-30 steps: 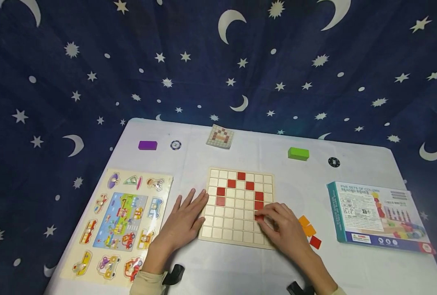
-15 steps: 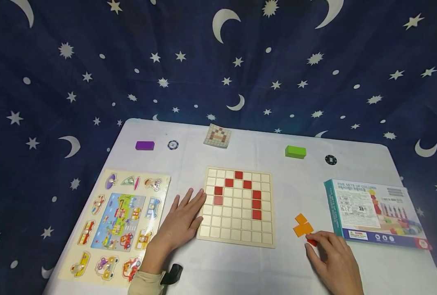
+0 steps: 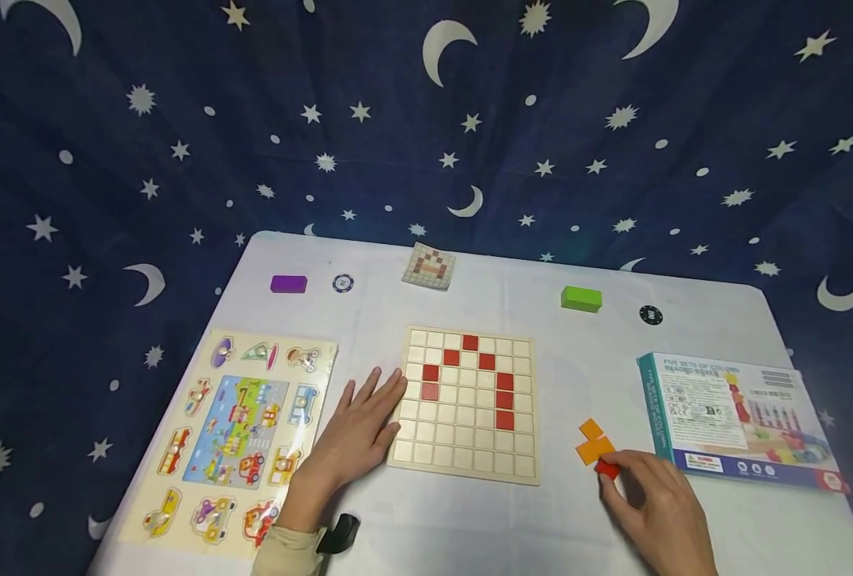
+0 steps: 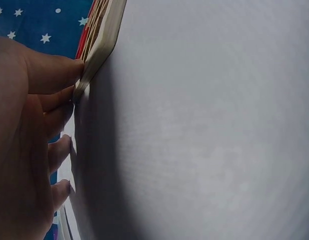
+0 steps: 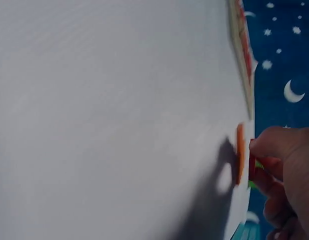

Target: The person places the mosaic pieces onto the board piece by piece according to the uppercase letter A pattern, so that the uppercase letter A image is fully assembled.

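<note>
- Head view: I saw the left hand (image 3: 354, 444) with its fingers straight and spread, resting at the left edge of the board (image 3: 444, 457).
- The left wrist view showed me its thumb against the board's edge.
- The right hand (image 3: 660, 508) pinched a red tile (image 3: 606, 470) between thumb and fingers, right of the board and just beside the orange tiles (image 3: 594, 450); I could not tell whether it touched the table (image 3: 556, 528).
- On the board I counted eight red squares (image 3: 504, 401): two stacked at left, three stacked at right, three stepping up to a point between.
- Beyond the board I had the card (image 3: 429, 266), between the purple block (image 3: 288, 285) and the green block (image 3: 581, 299).
- The puzzle (image 3: 235, 432) lay left, the box (image 3: 746, 420) right.
</note>
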`<state>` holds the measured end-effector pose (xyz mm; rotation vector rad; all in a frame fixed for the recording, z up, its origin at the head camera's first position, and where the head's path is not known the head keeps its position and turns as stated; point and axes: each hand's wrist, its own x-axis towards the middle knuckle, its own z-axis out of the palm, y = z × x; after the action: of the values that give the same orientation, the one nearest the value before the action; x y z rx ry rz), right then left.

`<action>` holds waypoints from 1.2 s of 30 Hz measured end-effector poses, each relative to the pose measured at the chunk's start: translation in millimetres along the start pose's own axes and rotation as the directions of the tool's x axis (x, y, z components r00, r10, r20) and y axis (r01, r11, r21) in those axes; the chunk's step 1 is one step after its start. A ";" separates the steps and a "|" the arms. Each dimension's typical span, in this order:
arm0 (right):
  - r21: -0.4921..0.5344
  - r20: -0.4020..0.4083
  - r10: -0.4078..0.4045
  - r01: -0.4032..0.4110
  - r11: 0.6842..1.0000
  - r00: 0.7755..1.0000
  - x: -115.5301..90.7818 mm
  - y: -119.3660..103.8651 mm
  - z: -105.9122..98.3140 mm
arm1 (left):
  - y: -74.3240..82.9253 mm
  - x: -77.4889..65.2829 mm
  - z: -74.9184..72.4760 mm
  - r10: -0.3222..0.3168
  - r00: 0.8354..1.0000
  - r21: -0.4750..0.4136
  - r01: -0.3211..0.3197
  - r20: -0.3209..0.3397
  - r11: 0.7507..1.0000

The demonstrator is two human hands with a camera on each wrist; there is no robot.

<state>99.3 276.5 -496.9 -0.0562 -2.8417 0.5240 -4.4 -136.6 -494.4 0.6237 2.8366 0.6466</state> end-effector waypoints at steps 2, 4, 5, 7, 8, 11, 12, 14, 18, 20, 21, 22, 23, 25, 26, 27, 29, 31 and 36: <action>0.041 -0.021 -0.069 0.070 0.997 0.997 6.4 -9.8 3.2 | -0.6 0.6 0.3 0.001 1.000 0.007 -0.001 0.003 1.000; 0.086 -0.035 -0.142 0.145 0.986 0.989 14.7 -23.9 9.8 | -1.1 1.1 0.3 -0.001 1.000 0.013 0.000 0.004 1.000; 0.111 -0.044 -0.180 0.184 0.977 0.983 19.0 -31.9 14.6 | -1.2 1.3 0.0 -0.003 1.000 0.013 0.003 0.007 1.000; 0.152 -0.051 -0.244 0.249 0.957 0.968 27.6 -49.7 25.1 | -1.4 1.4 0.2 -0.001 1.000 0.011 0.001 0.010 1.000; 0.168 -0.054 -0.272 0.277 0.946 0.961 31.6 -59.5 31.0 | -1.5 1.5 0.1 -0.002 1.000 0.010 0.002 0.015 1.000; 0.235 -0.051 -0.357 0.359 0.903 0.933 44.6 -90.7 49.1 | -1.7 0.8 0.3 -0.002 1.000 0.011 0.002 0.012 1.000; 0.248 -0.047 -0.382 0.381 0.890 0.923 49.0 -101.0 55.0 | -1.6 0.5 0.3 -0.004 1.000 0.012 0.004 0.010 1.000; 0.269 -0.038 -0.421 0.415 0.869 0.906 57.8 -120.6 66.0 | -1.7 0.3 0.7 -0.004 1.000 0.006 0.004 0.003 1.000; 0.273 -0.020 -0.451 0.439 0.856 0.892 73.3 -148.7 83.7 | -1.5 0.6 2.3 0.004 1.000 0.002 -0.004 -0.001 1.000; 0.256 -0.013 -0.464 0.452 0.855 0.886 78.5 -157.4 90.0 | -1.5 0.4 3.0 0.002 1.000 0.007 -0.002 0.005 1.000; 0.242 -0.011 -0.474 0.462 0.853 0.881 80.2 -160.5 92.7 | -1.2 0.4 2.9 0.000 1.000 0.010 -0.001 0.008 1.000; 0.228 -0.010 -0.484 0.473 0.851 0.875 81.7 -163.2 95.1 | -1.0 0.5 2.9 -0.002 1.000 0.010 0.002 0.008 1.000; 0.213 -0.009 -0.494 0.484 0.849 0.869 82.6 -165.3 97.1 | -0.9 0.5 2.7 -0.006 1.000 0.011 0.006 0.011 1.000; 0.191 -0.006 -0.505 0.497 0.847 0.863 83.6 -168.1 99.8 | -1.0 0.6 2.7 -0.009 1.000 0.008 0.009 0.012 1.000; 0.183 -0.005 -0.508 0.500 0.847 0.862 83.8 -168.8 100.7 | -1.1 0.8 2.7 -0.010 1.000 0.006 0.010 0.014 1.000; 0.179 -0.005 -0.509 0.501 0.847 0.861 84.0 -169.4 101.1 | -1.2 0.9 2.8 -0.010 1.000 0.004 0.010 0.013 1.000; 0.174 0.000 -0.510 0.502 0.847 0.860 83.9 -169.4 100.7 | -1.4 0.8 3.4 -0.006 1.000 0.003 0.006 0.009 1.000; 0.162 0.010 -0.513 0.505 0.848 0.858 83.3 -168.1 99.6 | -1.2 0.6 3.6 -0.002 1.000 0.003 0.002 0.007 1.000; 0.127 0.061 -0.535 0.525 0.841 0.843 80.7 -162.6 95.7 | 0.2 0.8 2.7 -0.003 1.000 0.010 0.003 0.011 1.000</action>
<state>-1.7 98.1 -506.4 0.7762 -2.7290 0.5540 -4.5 -135.1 -496.8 0.6232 2.8311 0.6272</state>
